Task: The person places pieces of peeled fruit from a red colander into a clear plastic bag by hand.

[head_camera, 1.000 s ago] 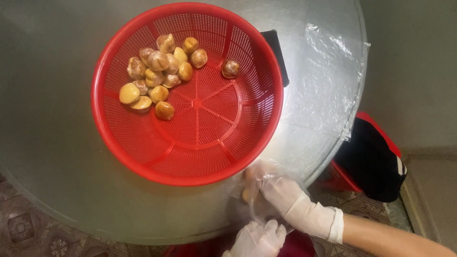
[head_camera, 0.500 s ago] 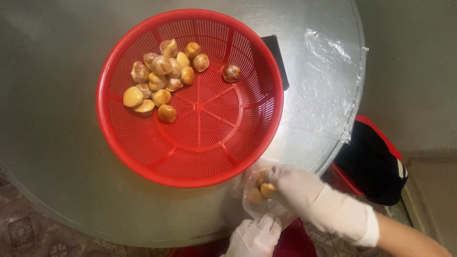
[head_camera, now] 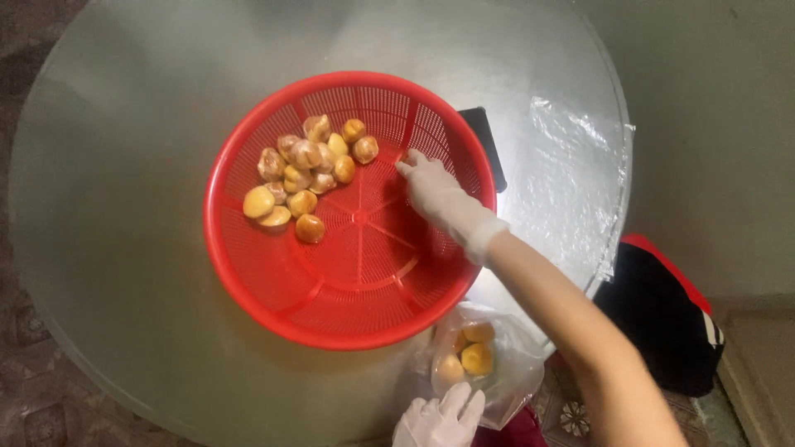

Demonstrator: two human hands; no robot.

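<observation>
A red plastic basket [head_camera: 248, 273] sits on a round grey table [head_camera: 124, 165]. A heap of several peeled, yellow-brown nut-like pieces [head_camera: 306, 174] lies in its far left part. My right hand [head_camera: 435, 194], in a white glove, reaches into the basket's far right side with fingertips pressed to the mesh; anything beneath it is hidden. At the table's near edge my gloved left hand [head_camera: 439, 420] holds a clear plastic bag [head_camera: 513, 372] from below. The bag holds a few yellow pieces [head_camera: 476, 358].
A flat black object [head_camera: 489, 141] lies just behind the basket's right rim. A crinkled clear plastic sheet [head_camera: 580, 165] covers the table's right side. A black and red bag [head_camera: 662, 314] rests on the floor to the right, over patterned tiles [head_camera: 33, 414].
My right hand left the bag at the table's near edge and moved up into the basket, onto the spot where a lone piece lay. The left hand stays at the bag.
</observation>
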